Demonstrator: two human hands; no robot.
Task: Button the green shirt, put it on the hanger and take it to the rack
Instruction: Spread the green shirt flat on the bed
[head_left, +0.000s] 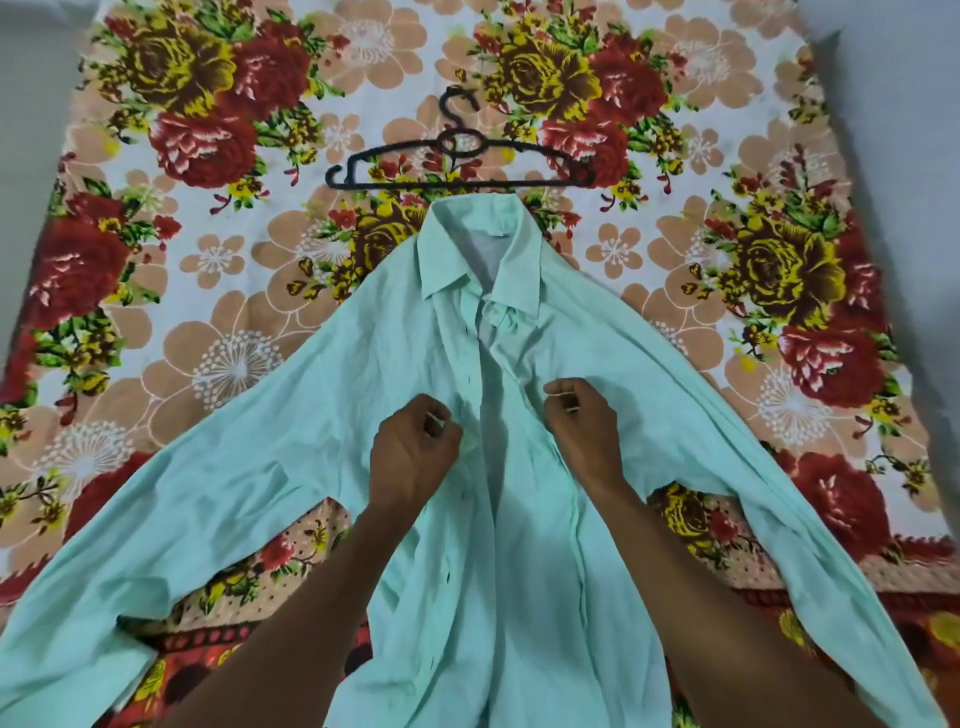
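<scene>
The pale green shirt (498, 545) lies face up on the bed, sleeves spread to both sides and collar pointing away from me. Near the collar the front is closed; below that the two front edges lie slightly apart. My left hand (413, 449) is curled over the left front edge with the buttonholes and pinches the bunched fabric there. My right hand (584, 418) is curled at the right front edge, at the same height, fingers pinching the cloth. A black plastic hanger (457, 163) lies flat just beyond the collar, hook pointing away.
A floral bedsheet (218, 291) in red, yellow and peach covers the bed under everything. Grey floor or wall shows past the bed's left edge (26, 130) and right edge (914, 104). No rack is in view.
</scene>
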